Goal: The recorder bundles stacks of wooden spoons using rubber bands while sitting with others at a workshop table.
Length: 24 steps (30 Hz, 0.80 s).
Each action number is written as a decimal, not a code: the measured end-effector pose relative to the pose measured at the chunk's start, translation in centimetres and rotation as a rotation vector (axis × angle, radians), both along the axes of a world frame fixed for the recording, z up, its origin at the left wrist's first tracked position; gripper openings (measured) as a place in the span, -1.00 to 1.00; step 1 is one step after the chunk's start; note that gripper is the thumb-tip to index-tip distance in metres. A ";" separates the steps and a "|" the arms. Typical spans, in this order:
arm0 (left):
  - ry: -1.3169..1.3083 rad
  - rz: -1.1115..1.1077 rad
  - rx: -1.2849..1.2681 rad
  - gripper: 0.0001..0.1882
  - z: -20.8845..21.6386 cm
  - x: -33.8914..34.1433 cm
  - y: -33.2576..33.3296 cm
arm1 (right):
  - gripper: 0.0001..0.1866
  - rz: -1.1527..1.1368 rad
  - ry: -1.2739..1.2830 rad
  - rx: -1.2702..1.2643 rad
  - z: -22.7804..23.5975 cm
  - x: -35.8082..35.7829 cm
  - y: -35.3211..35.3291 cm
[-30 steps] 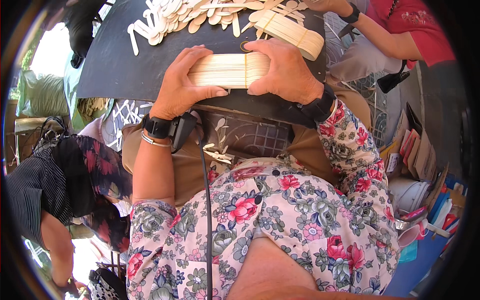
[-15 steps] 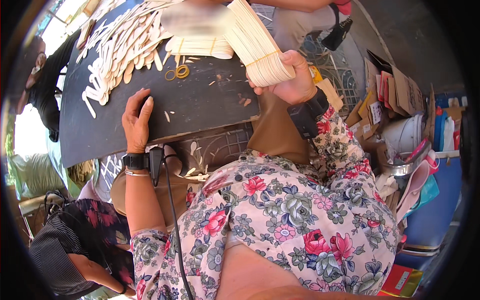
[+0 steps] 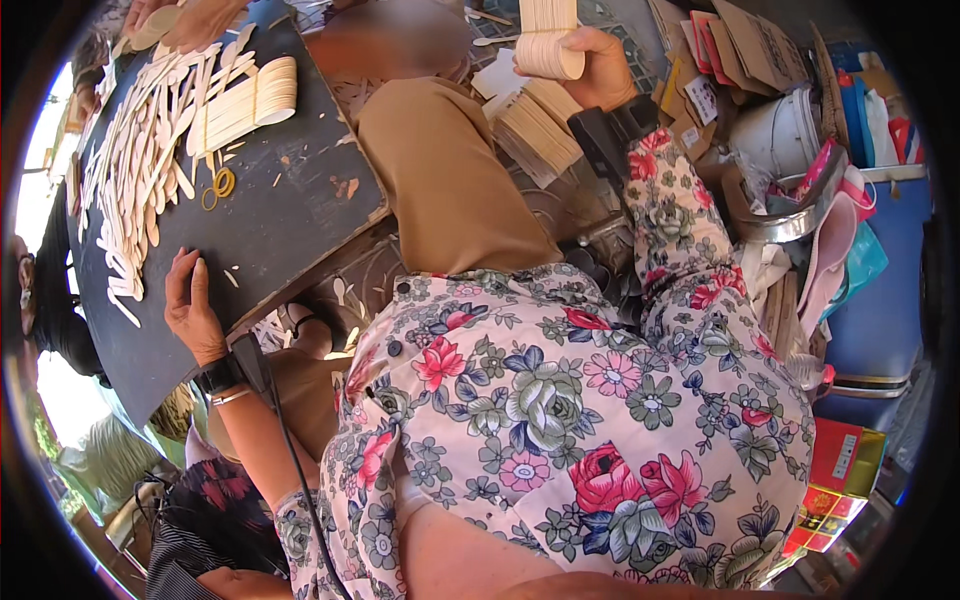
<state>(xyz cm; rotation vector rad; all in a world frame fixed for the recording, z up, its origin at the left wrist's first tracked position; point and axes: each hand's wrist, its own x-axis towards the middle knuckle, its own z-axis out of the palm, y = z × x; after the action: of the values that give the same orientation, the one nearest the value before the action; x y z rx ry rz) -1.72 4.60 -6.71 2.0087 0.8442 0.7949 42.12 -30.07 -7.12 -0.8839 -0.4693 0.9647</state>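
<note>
Loose wooden sticks [image 3: 150,170] lay unbundled ahead of my left hand [image 3: 197,318], which was empty, fingers slightly parted, by the edge of the table [image 3: 300,200]. Beyond it sat rubber bands [image 3: 209,198] and one banded bundle [image 3: 245,106], apparently done. Stacked sticks [image 3: 537,130] lay below-left of my right hand [image 3: 602,75], clamped on another bundle [image 3: 550,52].

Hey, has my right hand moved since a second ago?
Yes, to the right: your right hand went from over the dark table to beyond its right edge, holding wooden sticks.

Stick bundle [image 3: 548,42] | pale wood, rounded ends | tightly stacked | pointing forward | held in right hand [image 3: 600,72]
</note>
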 end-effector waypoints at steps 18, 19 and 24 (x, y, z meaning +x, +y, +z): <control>0.118 0.040 0.193 -0.83 1.2 0.0 -1.3 | -0.21 -0.470 -0.927 -1.180 -13.8 5.1 -12.9; 0.116 0.047 0.192 -0.83 1.1 -0.1 -1.3 | -0.14 -0.416 -1.011 -1.270 -13.1 4.2 -11.8; 0.115 0.073 0.200 -0.83 1.2 -0.3 -1.5 | -0.11 -0.333 -0.899 -1.222 -11.6 1.2 -9.6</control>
<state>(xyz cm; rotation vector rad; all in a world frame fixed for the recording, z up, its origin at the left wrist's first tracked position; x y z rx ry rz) -2.03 3.14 -5.50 2.2277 0.9401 0.8397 43.29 -39.72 -18.69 -2.4571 -0.4234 0.4124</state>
